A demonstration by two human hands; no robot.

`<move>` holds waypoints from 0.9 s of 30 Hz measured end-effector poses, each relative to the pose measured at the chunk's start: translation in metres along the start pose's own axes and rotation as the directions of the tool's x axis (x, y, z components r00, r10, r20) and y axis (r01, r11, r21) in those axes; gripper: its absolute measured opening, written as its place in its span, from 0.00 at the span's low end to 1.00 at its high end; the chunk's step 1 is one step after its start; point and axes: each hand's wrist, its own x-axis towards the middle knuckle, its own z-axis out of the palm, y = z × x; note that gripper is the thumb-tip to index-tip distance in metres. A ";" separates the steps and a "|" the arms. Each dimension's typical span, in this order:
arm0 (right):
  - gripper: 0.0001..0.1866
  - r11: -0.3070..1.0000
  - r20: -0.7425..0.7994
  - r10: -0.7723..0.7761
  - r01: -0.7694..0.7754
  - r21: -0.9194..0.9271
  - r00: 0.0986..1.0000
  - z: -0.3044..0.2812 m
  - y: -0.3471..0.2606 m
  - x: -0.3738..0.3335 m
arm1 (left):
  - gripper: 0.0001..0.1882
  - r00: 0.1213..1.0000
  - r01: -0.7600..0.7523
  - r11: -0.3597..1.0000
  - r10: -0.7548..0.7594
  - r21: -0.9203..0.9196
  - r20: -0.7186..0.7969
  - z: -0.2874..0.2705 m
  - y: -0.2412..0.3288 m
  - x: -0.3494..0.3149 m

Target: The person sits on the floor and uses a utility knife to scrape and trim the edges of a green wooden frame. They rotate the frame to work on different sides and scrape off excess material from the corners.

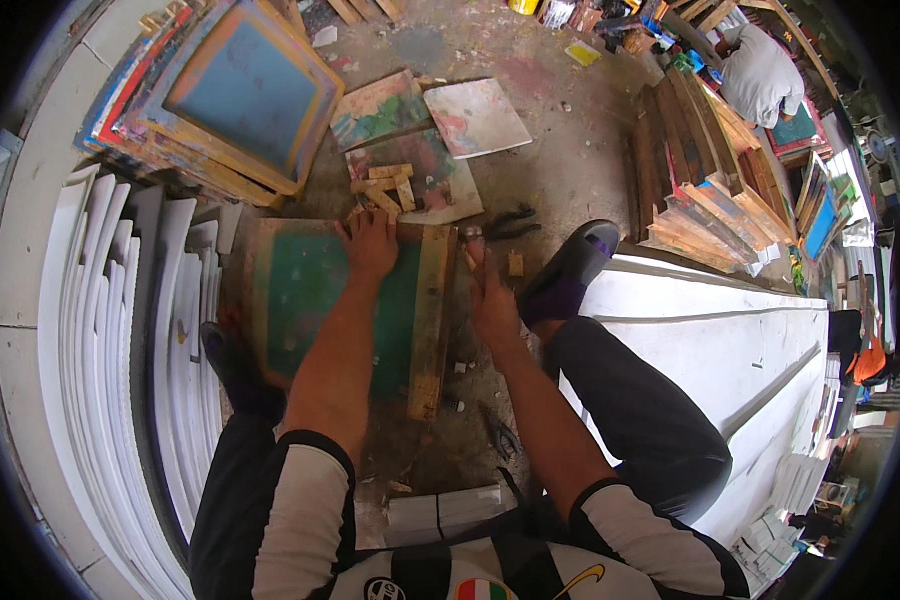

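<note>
A wooden screen frame (428, 330) with green mesh (305, 290) lies between my feet. My left hand (372, 248) rests on its far part, fingers spread toward the far rail. Just off the frame's right side, my right hand (492, 308) is closed round a short tool that looks like a hammer (474, 234); its handle is mostly hidden by the fingers. Black-handled pliers (511, 225) lie on the floor beyond that hand. A small wood block (516, 263) sits nearby. Several short wood pieces (388, 184) are piled on a paint-stained board (440, 172) past the frame.
White sheets (110, 330) stand on edge at my left. Paint-marked screens (250, 95) lean at the far left. A large white panel stack (690, 320) lies right, with stacked wooden frames (690, 170) beyond. Another dark hand tool (503, 436) lies near me. Another person (762, 75) bends at far right.
</note>
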 end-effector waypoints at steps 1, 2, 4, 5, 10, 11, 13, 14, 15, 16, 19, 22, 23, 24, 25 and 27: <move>0.32 0.999 0.033 0.044 -0.044 -0.005 0.999 -0.007 -0.011 0.000 | 0.14 1.000 0.001 1.000 -0.001 -0.009 0.001 0.000 -0.001 -0.001; 0.32 0.997 -0.112 -0.069 0.073 0.033 0.991 -0.004 -0.013 -0.001 | 0.13 1.000 0.002 1.000 -0.002 -0.017 0.002 0.000 -0.001 -0.001; 0.32 0.949 -0.396 -0.260 0.308 0.062 0.881 0.004 -0.012 -0.009 | 0.13 1.000 -0.013 0.999 0.013 -0.033 -0.015 -0.003 -0.001 -0.004; 0.33 0.962 -0.324 -0.248 0.271 0.029 0.913 0.010 -0.002 -0.010 | 0.12 0.999 -0.030 0.999 0.028 -0.042 -0.035 -0.004 0.000 -0.005; 0.33 0.971 0.165 0.236 -0.224 -0.087 0.958 -0.004 -0.010 -0.006 | 0.12 0.993 -0.039 0.999 0.036 -0.025 -0.114 0.011 -0.008 -0.001; 0.33 0.994 0.024 0.105 -0.105 0.012 0.994 -0.002 -0.010 -0.008 | 0.12 0.993 -0.048 0.998 0.044 -0.032 -0.113 0.009 -0.008 -0.003; 0.34 0.974 -0.292 -0.126 0.173 0.144 0.948 0.004 -0.007 -0.014 | 0.12 0.990 -0.067 0.996 0.059 -0.055 -0.126 0.007 -0.005 -0.005; 0.34 0.964 -0.349 -0.179 0.235 0.126 0.920 0.010 0.003 -0.014 | 0.12 0.988 -0.074 0.995 0.064 -0.068 -0.140 0.006 -0.003 -0.005; 0.34 0.950 -0.407 -0.226 0.293 0.108 0.885 0.016 0.008 -0.012 | 0.12 0.986 -0.085 0.994 0.073 -0.075 -0.152 0.006 -0.004 -0.004; 0.34 0.965 -0.349 -0.191 0.240 0.105 0.918 0.018 0.015 -0.013 | 0.12 0.988 -0.080 0.995 0.072 -0.057 -0.136 0.006 -0.004 -0.003; 0.34 0.993 0.079 0.118 -0.120 0.019 0.990 0.008 0.010 -0.009 | 0.12 0.991 -0.074 0.997 0.071 -0.031 -0.110 0.003 -0.002 0.001; 0.33 0.984 -0.189 -0.120 0.142 0.106 0.974 0.006 0.007 -0.002 | 0.13 0.993 -0.072 0.997 0.067 -0.040 -0.100 0.003 -0.003 0.000; 0.33 0.972 -0.274 -0.139 0.184 0.147 0.952 0.006 0.006 -0.006 | 0.13 0.994 -0.063 0.998 0.060 -0.031 -0.094 0.004 -0.003 -0.002; 0.32 0.955 -0.356 -0.154 0.232 0.187 0.922 0.004 0.000 -0.013 | 0.13 0.995 -0.051 0.999 0.049 -0.019 -0.090 0.001 -0.003 -0.003; 0.32 0.933 -0.435 -0.163 0.281 0.223 0.885 0.004 -0.003 -0.016 | 0.13 0.995 -0.045 0.999 0.042 -0.030 -0.087 -0.002 -0.003 -0.004; 0.32 0.991 -0.064 0.016 -0.008 0.131 0.998 0.010 0.008 -0.013 | 0.13 0.996 -0.040 0.998 0.036 -0.055 -0.078 -0.004 0.000 -0.005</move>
